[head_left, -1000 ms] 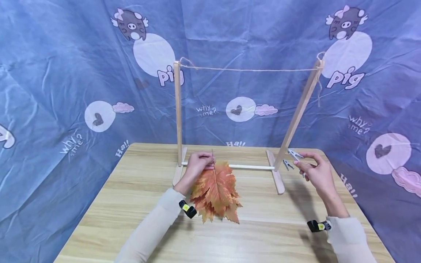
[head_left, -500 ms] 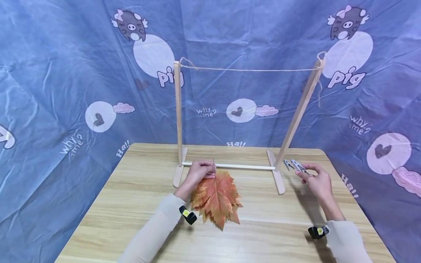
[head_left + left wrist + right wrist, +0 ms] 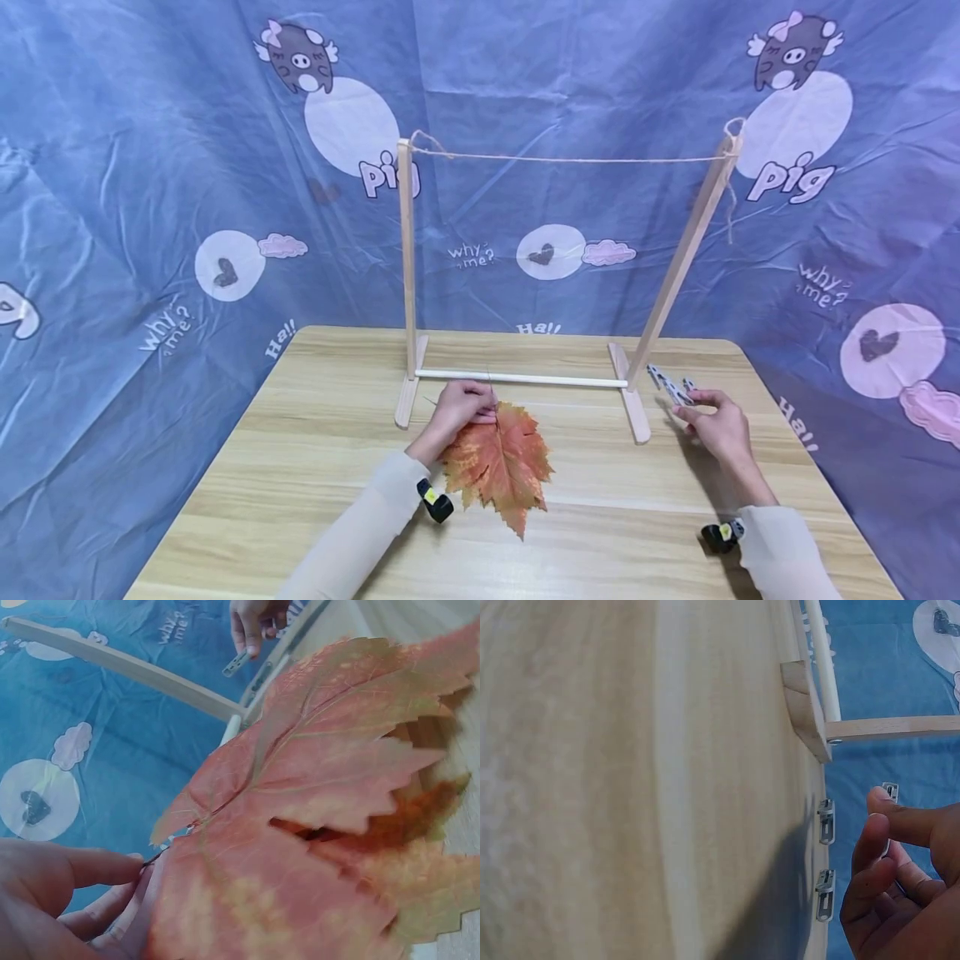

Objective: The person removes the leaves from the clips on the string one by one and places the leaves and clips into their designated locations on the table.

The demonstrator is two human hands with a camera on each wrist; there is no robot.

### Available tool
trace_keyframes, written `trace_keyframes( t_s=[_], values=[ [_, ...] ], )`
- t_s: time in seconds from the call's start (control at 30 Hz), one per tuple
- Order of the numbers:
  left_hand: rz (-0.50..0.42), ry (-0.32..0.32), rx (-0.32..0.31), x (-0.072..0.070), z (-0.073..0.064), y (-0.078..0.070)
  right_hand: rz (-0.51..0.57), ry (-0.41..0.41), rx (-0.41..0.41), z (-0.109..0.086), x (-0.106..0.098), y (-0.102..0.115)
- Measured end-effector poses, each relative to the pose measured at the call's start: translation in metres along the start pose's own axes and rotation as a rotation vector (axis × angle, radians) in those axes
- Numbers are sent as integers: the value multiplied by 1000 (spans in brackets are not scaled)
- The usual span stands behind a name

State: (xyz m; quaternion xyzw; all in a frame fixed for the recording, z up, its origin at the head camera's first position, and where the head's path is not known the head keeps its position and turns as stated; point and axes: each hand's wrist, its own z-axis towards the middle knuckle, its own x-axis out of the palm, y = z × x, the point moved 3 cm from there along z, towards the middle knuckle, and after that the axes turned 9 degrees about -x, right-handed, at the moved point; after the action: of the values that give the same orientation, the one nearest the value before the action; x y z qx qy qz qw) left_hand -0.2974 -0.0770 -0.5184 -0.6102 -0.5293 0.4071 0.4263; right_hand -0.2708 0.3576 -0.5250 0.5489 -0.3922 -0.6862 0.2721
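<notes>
My left hand pinches the thin stems of a bunch of orange-red artificial maple leaves, which hang tips toward me over the table. Close up in the left wrist view, thumb and fingertips meet on a dark stem, and the leaves overlap one another. To the right, my right hand pinches a grey clothespin between thumb and fingers. Its end pokes out past the fingertips in the right wrist view; the fingers hide much of it. Two more clothespins lie on the table beside that hand.
A wooden stand with a left post and a right post rises at the back. Twine spans their tops, and a white rod joins the feet. Behind the wooden table hangs a blue printed cloth.
My left hand has drawn the leaves down toward me and slightly right. My right hand has lowered with its clothespin, which now overlaps the clothespins on the table in the head view.
</notes>
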Motion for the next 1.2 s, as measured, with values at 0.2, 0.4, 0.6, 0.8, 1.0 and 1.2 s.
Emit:
trace_keyframes(
  t_s=[0.2,0.4,0.6,0.8,1.0,1.2],
  values=[
    [55,-27,8,2,0,3,6,40,39,0,1,-6],
    [204,-46,13,4,-1,5,-13,60,36,-2,2,-11],
    [341,-72,26,5,1,5,-29,62,36,-1,2,-15],
    [425,-88,47,3,4,9,-35,89,46,0,3,-17],
    [385,-82,43,2,3,12,-29,93,35,-2,4,-17],
    [358,-93,48,0,3,12,-38,95,36,-2,4,-17]
  ],
)
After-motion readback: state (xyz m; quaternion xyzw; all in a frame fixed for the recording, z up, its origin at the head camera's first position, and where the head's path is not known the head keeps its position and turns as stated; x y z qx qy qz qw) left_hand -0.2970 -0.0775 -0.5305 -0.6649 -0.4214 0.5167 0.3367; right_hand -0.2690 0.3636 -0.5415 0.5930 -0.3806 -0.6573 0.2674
